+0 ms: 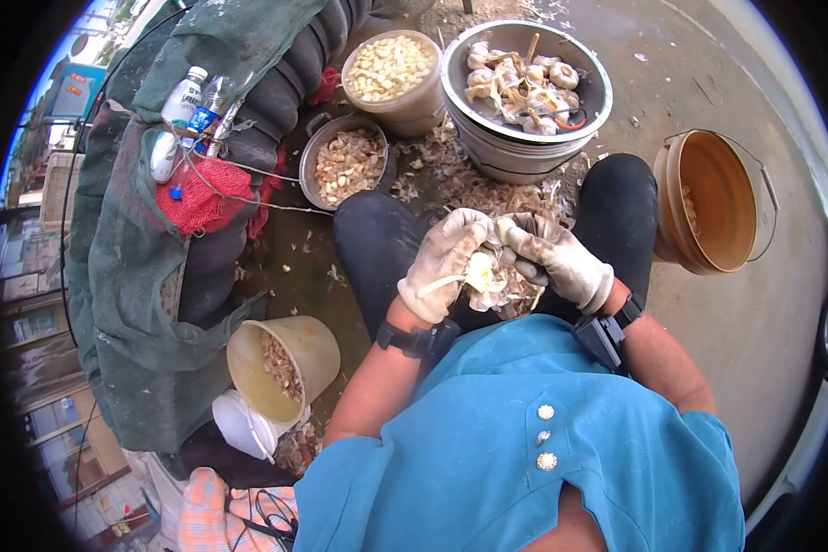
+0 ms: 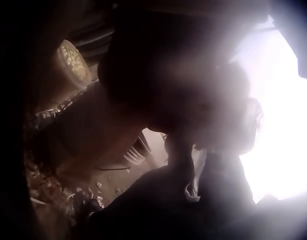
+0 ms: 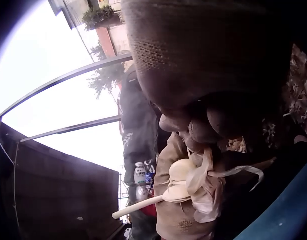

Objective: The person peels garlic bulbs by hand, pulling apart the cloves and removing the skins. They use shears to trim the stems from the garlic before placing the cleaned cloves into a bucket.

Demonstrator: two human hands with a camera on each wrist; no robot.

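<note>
In the head view, both hands wear pale, soiled work gloves and meet over the lap. My left hand (image 1: 443, 267) grips a partly peeled garlic bulb (image 1: 480, 273) whose pale stem lies across the glove. The curled fingers of my right hand (image 1: 561, 261) pinch at the bulb's far side. The right wrist view shows the bulb's smooth white cloves (image 3: 180, 177), with loose papery skin (image 3: 206, 192) hanging beside them. In the left wrist view, the left hand is a dark shape with a strip of skin (image 2: 194, 175) below it.
A grey basin (image 1: 589, 69) of whole garlic bulbs sits on a bucket ahead. Left of it stand a tub of peeled cloves (image 1: 423, 115) and a pot of cloves (image 1: 308, 175). A tan bucket (image 1: 669, 202) stands right, a tipped cream bucket (image 1: 317, 354) left. Peelings litter the ground.
</note>
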